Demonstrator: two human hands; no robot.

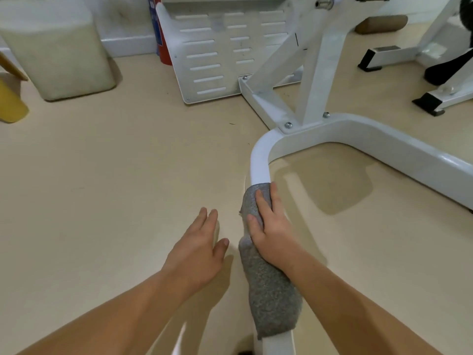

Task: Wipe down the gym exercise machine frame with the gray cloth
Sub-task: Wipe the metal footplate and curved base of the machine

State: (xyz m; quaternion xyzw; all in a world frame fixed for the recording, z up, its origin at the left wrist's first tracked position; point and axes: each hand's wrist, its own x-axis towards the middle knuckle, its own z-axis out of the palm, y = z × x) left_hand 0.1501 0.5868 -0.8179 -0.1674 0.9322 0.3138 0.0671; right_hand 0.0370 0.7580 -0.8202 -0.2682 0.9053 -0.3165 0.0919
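Now | right hand (271,228) fingers curl round nubbly gray cloth (271,298) on curved white frame (259,160) | left hand (197,249) fingers straight

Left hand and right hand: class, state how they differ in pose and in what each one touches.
The right hand wraps over the gray cloth on the white frame tube; the left hand holds nothing. The right hand's fingers curve; the left hand's lie straight, over the floor. Both are bare and point forward.
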